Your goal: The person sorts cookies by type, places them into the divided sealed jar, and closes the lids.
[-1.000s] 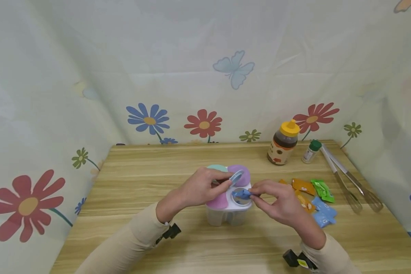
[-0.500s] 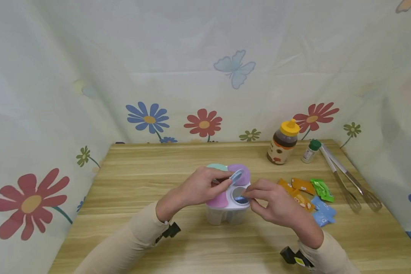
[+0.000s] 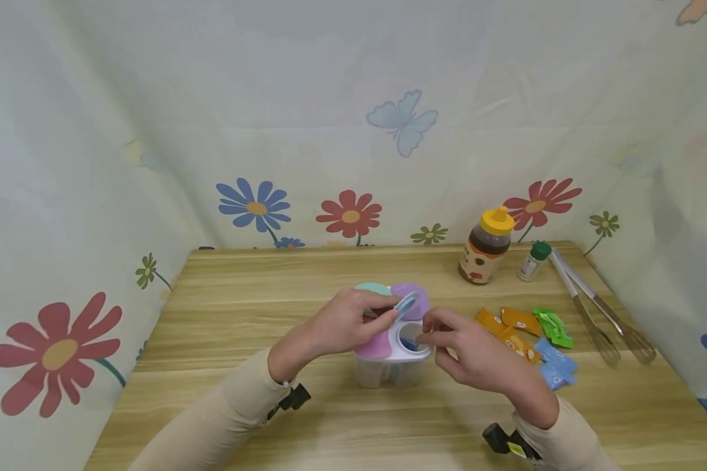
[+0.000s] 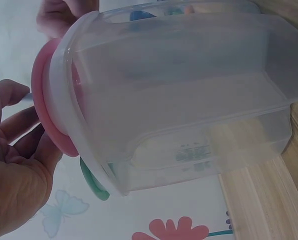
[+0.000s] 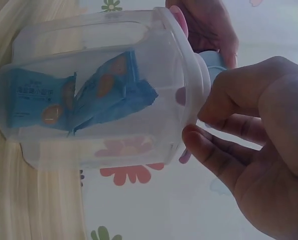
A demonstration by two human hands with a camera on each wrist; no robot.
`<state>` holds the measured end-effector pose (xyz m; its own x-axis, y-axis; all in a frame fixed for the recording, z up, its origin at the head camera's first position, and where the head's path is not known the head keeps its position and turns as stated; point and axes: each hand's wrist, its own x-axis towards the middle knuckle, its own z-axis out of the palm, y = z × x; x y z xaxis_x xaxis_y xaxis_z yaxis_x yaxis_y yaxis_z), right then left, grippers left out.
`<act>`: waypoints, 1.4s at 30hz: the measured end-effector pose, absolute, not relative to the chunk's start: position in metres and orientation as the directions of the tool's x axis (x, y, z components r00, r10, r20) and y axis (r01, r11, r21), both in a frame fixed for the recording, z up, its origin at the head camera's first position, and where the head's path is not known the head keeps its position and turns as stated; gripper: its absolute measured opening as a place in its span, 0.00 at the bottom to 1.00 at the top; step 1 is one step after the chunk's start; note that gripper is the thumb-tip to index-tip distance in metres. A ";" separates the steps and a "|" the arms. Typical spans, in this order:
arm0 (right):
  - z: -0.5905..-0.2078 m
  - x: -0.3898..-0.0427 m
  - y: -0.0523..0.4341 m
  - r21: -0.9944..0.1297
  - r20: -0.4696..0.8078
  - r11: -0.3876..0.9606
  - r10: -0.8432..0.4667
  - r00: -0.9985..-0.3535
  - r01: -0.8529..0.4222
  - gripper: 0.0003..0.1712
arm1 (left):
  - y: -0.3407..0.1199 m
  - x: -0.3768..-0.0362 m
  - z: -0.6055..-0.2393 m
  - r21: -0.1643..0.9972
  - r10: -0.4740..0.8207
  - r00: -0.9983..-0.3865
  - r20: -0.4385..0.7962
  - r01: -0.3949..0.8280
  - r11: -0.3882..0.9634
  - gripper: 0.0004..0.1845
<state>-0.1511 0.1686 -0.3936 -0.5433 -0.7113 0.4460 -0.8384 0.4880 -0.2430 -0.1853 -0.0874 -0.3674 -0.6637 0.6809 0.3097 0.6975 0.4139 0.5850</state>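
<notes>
A clear plastic storage box [image 3: 385, 374] with a white lid stands on the table, its round flip caps coloured pink [image 3: 374, 345], mint [image 3: 374, 287] and purple [image 3: 411, 301]. My left hand [image 3: 342, 322] pinches the raised light blue cap [image 3: 407, 304] between thumb and fingers. Beside the uncovered round opening is my right hand [image 3: 474, 350], its bent fingertips at the rim with nothing between them. Through the clear wall in the right wrist view, two blue snack packets [image 5: 41, 97] show inside that compartment, one below the other. The compartment facing the left wrist camera holds nothing.
To the right lie orange packets [image 3: 520, 320], a green packet [image 3: 554, 327] and blue packets [image 3: 556, 358]. Behind them stand a yellow-capped sauce bottle [image 3: 486, 247] and a green-capped shaker [image 3: 533, 261]. Metal tongs [image 3: 595, 304] lie along the right edge.
The blue packet that my right hand pinched over the opening has gone down into the compartment, and the fingers have let go of it. My left hand keeps holding the cap up.
</notes>
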 end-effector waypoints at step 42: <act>-0.412 -0.154 0.228 -0.268 0.579 0.683 -0.450 -0.680 -0.680 0.17 | -0.086 -0.182 -0.369 0.590 0.665 -0.683 0.302 0.681 0.433 0.13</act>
